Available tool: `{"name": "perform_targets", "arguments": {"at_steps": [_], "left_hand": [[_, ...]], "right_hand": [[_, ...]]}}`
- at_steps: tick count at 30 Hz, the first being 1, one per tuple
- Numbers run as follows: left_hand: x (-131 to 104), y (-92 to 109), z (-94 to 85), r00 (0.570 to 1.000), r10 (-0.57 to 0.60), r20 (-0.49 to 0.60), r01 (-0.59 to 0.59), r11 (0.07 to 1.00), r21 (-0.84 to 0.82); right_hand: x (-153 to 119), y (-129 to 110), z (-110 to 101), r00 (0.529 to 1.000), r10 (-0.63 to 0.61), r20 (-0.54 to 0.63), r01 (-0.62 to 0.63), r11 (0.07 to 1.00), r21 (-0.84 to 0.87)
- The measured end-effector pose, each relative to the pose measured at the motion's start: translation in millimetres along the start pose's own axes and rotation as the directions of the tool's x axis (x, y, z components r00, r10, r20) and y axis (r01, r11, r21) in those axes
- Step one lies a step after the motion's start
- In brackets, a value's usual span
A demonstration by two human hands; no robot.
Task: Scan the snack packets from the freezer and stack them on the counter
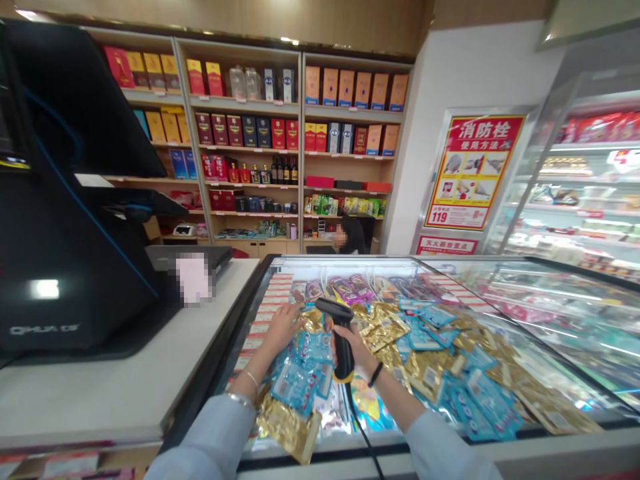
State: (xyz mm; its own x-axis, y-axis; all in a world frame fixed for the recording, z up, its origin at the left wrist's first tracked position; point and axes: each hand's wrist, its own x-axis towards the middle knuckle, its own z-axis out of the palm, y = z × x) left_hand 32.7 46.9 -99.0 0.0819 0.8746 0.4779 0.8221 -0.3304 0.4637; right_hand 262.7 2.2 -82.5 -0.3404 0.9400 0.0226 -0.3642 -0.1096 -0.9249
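My right hand (353,341) is wrapped round the handle of a black barcode scanner (344,357), whose head points left over the packets. From its base a black cable (361,427) runs down towards me. My left hand (286,328) lies palm down at the left of the pile, fingers extended beside a gold packet (313,321); its fingertips are partly blurred. Below it are several blue packets (295,383) and another gold packet (287,427). More blue packets (477,400) and gold packets (385,328) spread to the right across the glass freezer top.
At left, a black checkout terminal (75,267) stands on a white counter (200,347). Behind the freezer (345,261), a person's head (353,235) shows before shelves of boxed goods (250,130). A lit display fridge (575,193) stands at right.
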Motion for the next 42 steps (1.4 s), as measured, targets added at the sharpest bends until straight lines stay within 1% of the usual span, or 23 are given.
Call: {"name": "perform_targets", "arguments": {"at_steps": [2,5,8,11,17,19,21,24,26,28,31,34,36,37,39,42], "left_hand": [[-1,-2,5.1,1.0,0.016,0.015,-0.017,1.0,0.023],[-2,-5,9.2,0.998,-0.007,0.059,0.0,0.993,0.117],[-3,-2,6.6,0.994,-0.027,0.108,0.008,0.986,0.169],[-4,7,0.5,0.989,-0.048,0.142,0.026,0.988,0.151],[-3,24,-7.8,0.959,-0.226,0.174,0.205,0.97,0.131],[-2,26,-9.5,0.952,-0.259,0.165,0.243,0.963,0.114],[-3,28,-10.4,0.95,-0.271,0.156,0.265,0.963,0.058],[-3,27,-10.1,0.949,-0.281,0.142,0.297,0.949,-0.106],[-4,26,-9.3,0.947,-0.29,0.138,0.316,0.919,-0.235],[-4,23,-8.9,0.94,-0.309,0.144,0.339,0.887,-0.314],[-4,21,-10.6,0.934,-0.328,0.143,0.357,0.887,-0.292],[-3,18,-14.5,0.944,-0.3,0.133,0.325,0.914,-0.243],[-2,17,-17.4,0.947,-0.28,0.155,0.312,0.915,-0.257],[-2,16,-18.8,0.946,-0.272,0.177,0.314,0.904,-0.288],[-3,14,-21.0,0.938,-0.262,0.228,0.336,0.853,-0.4],[-4,12,-23.9,0.918,-0.26,0.3,0.393,0.698,-0.598]], "right_hand": [[-2,-1,3,1.0,-0.003,0.019,0.003,1.0,0.009],[-4,-2,5,1.0,-0.006,0.028,0.006,1.0,0.011],[-5,-2,6,1.0,-0.002,0.017,0.002,1.0,-0.003],[-6,-1,7,1.0,0.007,0.024,-0.007,1.0,-0.014],[-7,2,8,0.999,0.018,0.031,-0.017,1.0,-0.021],[-7,3,8,0.999,0.017,0.037,-0.016,1.0,-0.019],[-8,3,7,0.999,0.01,0.05,-0.01,1.0,-0.014],[-9,0,6,0.998,-0.003,0.066,0.003,1.0,-0.008],[-11,-3,6,0.998,-0.003,0.065,0.003,1.0,-0.006],[-13,-6,6,0.999,-0.002,0.053,0.002,1.0,-0.003],[-14,-8,7,0.999,-0.012,0.047,0.011,1.0,0.005],[-13,-7,6,0.998,-0.018,0.065,0.018,1.0,0.012],[-13,-6,6,0.997,-0.018,0.07,0.017,1.0,0.012],[-13,-6,6,0.997,-0.017,0.071,0.016,1.0,0.01],[-13,-7,5,0.997,-0.019,0.07,0.018,1.0,0.009],[-14,-8,6,0.997,-0.026,0.068,0.025,1.0,0.011]]}}
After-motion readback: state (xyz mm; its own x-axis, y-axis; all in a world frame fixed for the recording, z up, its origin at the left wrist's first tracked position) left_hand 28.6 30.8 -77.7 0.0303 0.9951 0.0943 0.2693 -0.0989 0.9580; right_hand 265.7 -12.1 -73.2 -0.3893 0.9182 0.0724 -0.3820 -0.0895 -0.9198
